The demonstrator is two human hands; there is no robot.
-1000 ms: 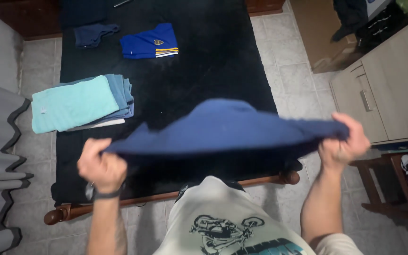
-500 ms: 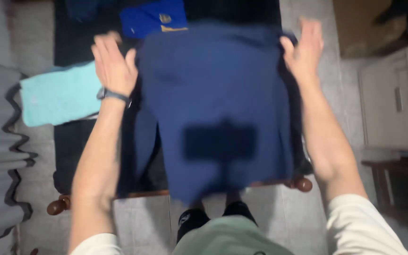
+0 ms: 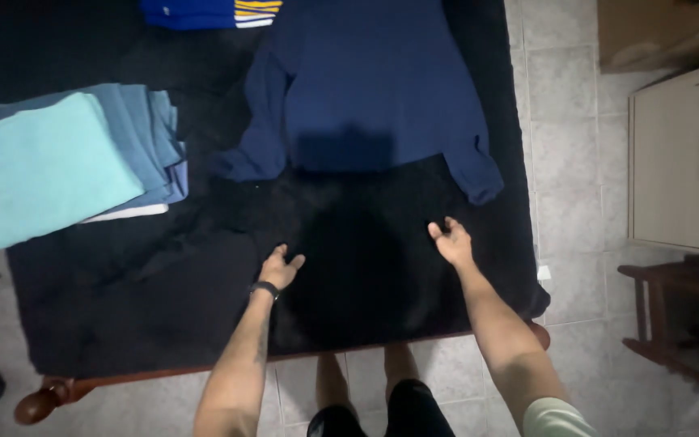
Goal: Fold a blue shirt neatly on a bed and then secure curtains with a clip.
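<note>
Head camera, looking straight down at a bed covered by a black blanket [image 3: 163, 299]. A navy blue long-sleeved top [image 3: 374, 81] lies spread flat across the far part of the blanket, its two sleeves trailing toward the person; its upper edge is cut off by the frame.

Both of the person's bare hands are over the blanket, nearer the body than the top and apart from it. The left hand [image 3: 279, 269] has its fingers loosely spread and holds nothing; a dark band circles its wrist. The right hand [image 3: 451, 241] is also empty, fingers spread, just below the end of the top's right-hand sleeve.

To the left sits a stack of folded clothes [image 3: 58, 166], light turquoise on top with blues beneath. A folded blue garment with yellow and white stripes [image 3: 212, 12] lies at the far edge. A pale cabinet [image 3: 681, 154] stands on the tiled floor to the right.
</note>
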